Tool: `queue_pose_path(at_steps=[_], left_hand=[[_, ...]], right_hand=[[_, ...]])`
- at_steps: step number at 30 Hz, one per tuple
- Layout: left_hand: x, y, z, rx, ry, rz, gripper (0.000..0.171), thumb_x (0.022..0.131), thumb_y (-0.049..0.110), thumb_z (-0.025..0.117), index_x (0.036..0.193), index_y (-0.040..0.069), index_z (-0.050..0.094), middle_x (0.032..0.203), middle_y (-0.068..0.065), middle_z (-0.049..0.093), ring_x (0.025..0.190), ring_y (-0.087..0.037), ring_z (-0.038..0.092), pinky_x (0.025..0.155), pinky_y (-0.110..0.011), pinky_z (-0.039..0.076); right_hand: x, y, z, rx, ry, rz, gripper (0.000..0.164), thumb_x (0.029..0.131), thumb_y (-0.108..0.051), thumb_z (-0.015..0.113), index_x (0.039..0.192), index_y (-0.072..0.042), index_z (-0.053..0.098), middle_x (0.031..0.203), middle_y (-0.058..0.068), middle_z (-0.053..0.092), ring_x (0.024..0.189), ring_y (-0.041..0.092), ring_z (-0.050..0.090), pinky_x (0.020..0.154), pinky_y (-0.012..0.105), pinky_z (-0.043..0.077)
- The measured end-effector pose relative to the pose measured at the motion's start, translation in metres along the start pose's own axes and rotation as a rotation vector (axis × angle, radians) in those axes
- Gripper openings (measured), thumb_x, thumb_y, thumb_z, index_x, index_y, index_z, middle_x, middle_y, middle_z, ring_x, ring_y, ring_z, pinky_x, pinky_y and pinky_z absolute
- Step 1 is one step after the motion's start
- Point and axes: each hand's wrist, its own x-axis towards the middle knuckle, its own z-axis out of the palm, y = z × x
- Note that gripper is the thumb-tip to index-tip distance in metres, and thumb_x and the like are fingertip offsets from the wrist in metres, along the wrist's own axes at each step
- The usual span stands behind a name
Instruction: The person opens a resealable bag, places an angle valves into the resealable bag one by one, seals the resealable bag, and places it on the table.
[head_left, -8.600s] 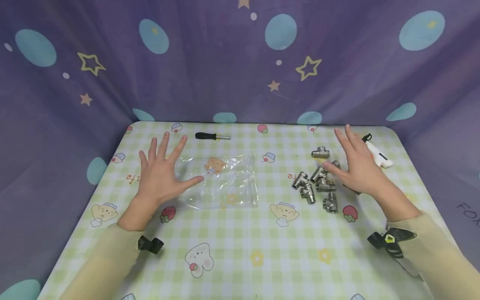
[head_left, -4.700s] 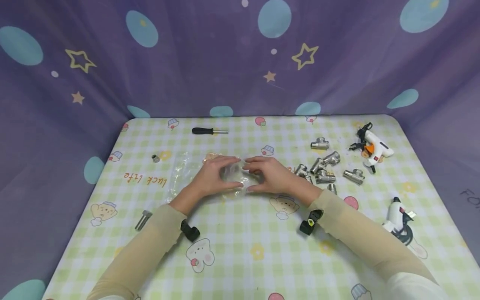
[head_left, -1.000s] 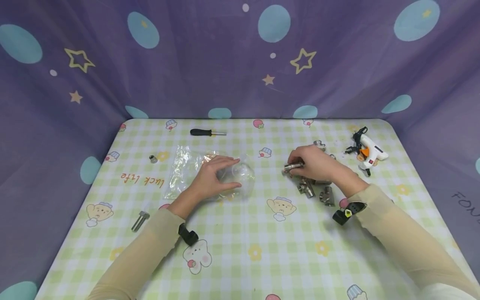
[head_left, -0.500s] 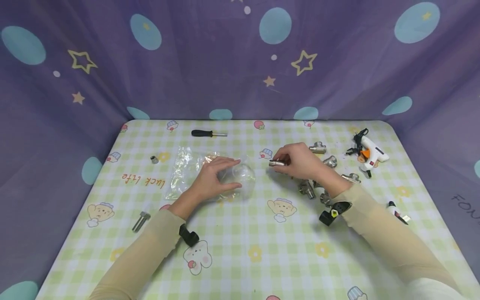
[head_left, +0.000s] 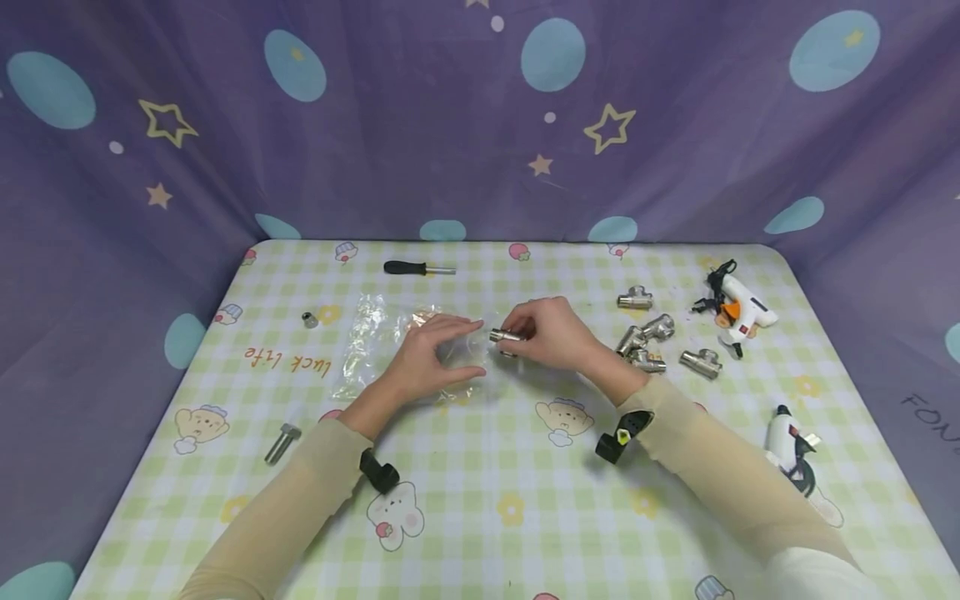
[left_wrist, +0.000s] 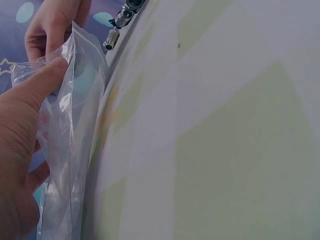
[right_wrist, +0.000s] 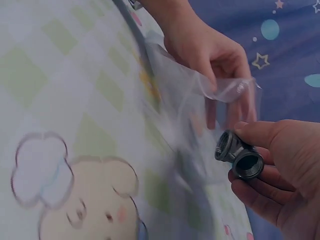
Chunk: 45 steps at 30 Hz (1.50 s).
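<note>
i've just brought the right hand (head_left: 555,333), pinching a metal tee (head_left: 503,335), from the fittings (head_left: 658,327) at its right to the clear bag (head_left: 367,333) touching the wide-spread left hand (head_left: 427,358), aligning, i judge, tee and bag.

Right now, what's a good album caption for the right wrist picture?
Right hand holds a metal fitting beside a clear bag.

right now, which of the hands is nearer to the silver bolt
Left. The left hand, at the clear bag, is ahead and to the right of the bolt; the right hand, holding a metal fitting, is farther right.
</note>
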Motion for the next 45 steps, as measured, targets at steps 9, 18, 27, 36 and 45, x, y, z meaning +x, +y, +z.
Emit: queue_pose_path(at_steps=[9, 18, 27, 36, 45], left_hand=[[0.001, 0.002, -0.001, -0.004, 0.003, 0.0, 0.068, 0.075, 0.029, 0.099, 0.135, 0.008, 0.074, 0.129, -0.01, 0.077, 0.126, -0.03, 0.068, 0.113, -0.048, 0.053], [0.003, 0.004, 0.001, -0.015, 0.028, 0.018, 0.068, 0.073, 0.027, 0.1, 0.134, 0.008, 0.074, 0.13, -0.012, 0.076, 0.125, -0.031, 0.068, 0.112, -0.049, 0.054], [0.002, 0.004, 0.0, -0.015, 0.033, -0.003, 0.066, 0.073, 0.027, 0.1, 0.132, 0.008, 0.075, 0.131, -0.011, 0.076, 0.125, -0.03, 0.068, 0.111, -0.046, 0.055], [0.001, 0.003, 0.0, -0.033, 0.015, -0.029, 0.066, 0.075, 0.027, 0.099, 0.133, 0.008, 0.075, 0.132, -0.011, 0.075, 0.126, -0.029, 0.067, 0.112, -0.046, 0.055], [-0.001, 0.001, 0.0, -0.034, 0.02, -0.016, 0.068, 0.075, 0.029, 0.099, 0.134, 0.009, 0.074, 0.131, -0.009, 0.076, 0.125, -0.028, 0.068, 0.112, -0.046, 0.054]], right_hand=[[0.009, -0.008, 0.02, 0.053, -0.004, 0.011, 0.021, 0.09, -0.033, 0.087, 0.101, -0.015, 0.083, 0.093, -0.001, 0.084, 0.077, 0.007, 0.076, 0.073, 0.025, 0.063], [0.012, -0.011, 0.034, 0.068, 0.03, 0.01, 0.019, 0.093, -0.031, 0.084, 0.097, -0.012, 0.083, 0.089, 0.001, 0.083, 0.078, 0.011, 0.079, 0.073, 0.025, 0.064], [0.017, -0.014, 0.045, 0.071, 0.073, 0.022, 0.017, 0.094, -0.025, 0.082, 0.098, -0.009, 0.082, 0.088, 0.003, 0.083, 0.077, 0.013, 0.08, 0.073, 0.024, 0.064], [0.019, -0.016, 0.052, 0.061, 0.077, 0.042, 0.017, 0.093, -0.022, 0.082, 0.101, -0.008, 0.082, 0.087, 0.004, 0.083, 0.076, 0.013, 0.079, 0.072, 0.024, 0.064], [0.019, -0.017, 0.056, 0.074, 0.051, 0.078, 0.019, 0.093, -0.024, 0.083, 0.103, -0.008, 0.081, 0.085, 0.002, 0.082, 0.074, 0.011, 0.077, 0.078, 0.031, 0.064]])
